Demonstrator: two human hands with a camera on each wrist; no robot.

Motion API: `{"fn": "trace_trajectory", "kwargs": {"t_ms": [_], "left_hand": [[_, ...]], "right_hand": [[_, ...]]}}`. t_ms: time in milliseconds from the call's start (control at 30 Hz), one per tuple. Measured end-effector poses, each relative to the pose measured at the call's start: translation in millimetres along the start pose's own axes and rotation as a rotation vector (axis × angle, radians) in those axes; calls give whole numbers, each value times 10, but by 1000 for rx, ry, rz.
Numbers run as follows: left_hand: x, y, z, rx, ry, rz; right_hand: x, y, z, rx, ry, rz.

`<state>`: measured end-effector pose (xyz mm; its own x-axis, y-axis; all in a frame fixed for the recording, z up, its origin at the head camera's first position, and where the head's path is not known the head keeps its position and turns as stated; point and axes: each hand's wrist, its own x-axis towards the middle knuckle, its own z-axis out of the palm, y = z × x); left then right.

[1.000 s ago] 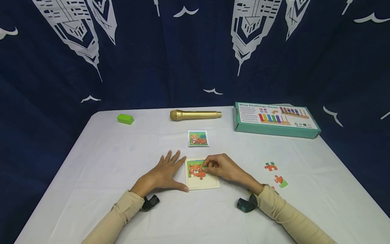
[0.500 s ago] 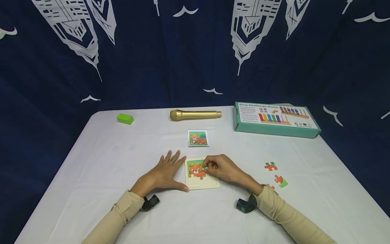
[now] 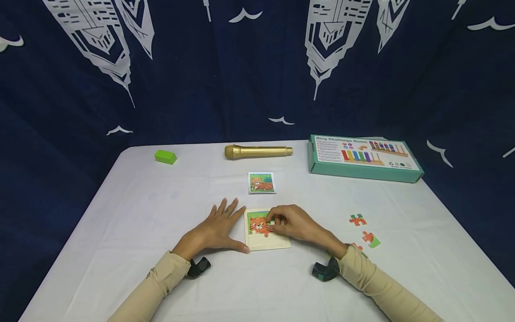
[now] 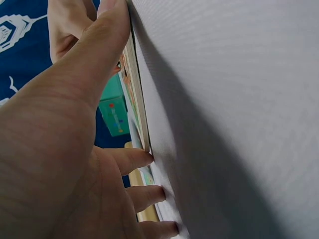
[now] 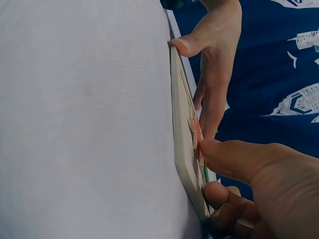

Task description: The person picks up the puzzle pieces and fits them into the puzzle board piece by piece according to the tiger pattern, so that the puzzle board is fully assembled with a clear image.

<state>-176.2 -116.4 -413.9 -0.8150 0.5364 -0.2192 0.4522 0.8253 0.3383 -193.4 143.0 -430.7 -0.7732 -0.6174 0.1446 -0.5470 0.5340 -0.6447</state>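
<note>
A pale wooden puzzle board lies mid-table, its upper part filled with joined pieces showing an orange tiger face. My left hand is spread flat at the board's left side, thumb and index fingertips right at its edge. On the board's right half, my right hand pinches a jigsaw piece, mostly hidden by the fingers. In the right wrist view, the thumb sits against the edge of a red piece standing slightly above the board, with the other fingers curled beside it.
To the right lie loose jigsaw pieces, one partly behind the right forearm. A tiger picture card lies beyond the board. Farther back are a green block, a gold microphone and a teal game box.
The right thumb has shifted slightly toward me along the piece, and the fingers have spread a little. The left hand and the board have stayed in place.
</note>
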Motion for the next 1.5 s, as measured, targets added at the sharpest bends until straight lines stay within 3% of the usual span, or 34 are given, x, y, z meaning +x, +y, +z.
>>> {"fn": "trace_trajectory", "kwargs": {"t_ms": [600, 1033, 1233, 1500], "left_hand": [[-9, 1, -10, -7, 2, 6], [-1, 3, 7, -4, 1, -6], [1, -2, 13, -9, 4, -12], [7, -12, 21, -12, 6, -7]], "right_hand": [[-16, -76, -15, -100, -14, 7], [-41, -45, -56, 1, -31, 8], [-67, -35, -161, 41, 9, 3], [-213, 68, -332, 2, 113, 28]]}}
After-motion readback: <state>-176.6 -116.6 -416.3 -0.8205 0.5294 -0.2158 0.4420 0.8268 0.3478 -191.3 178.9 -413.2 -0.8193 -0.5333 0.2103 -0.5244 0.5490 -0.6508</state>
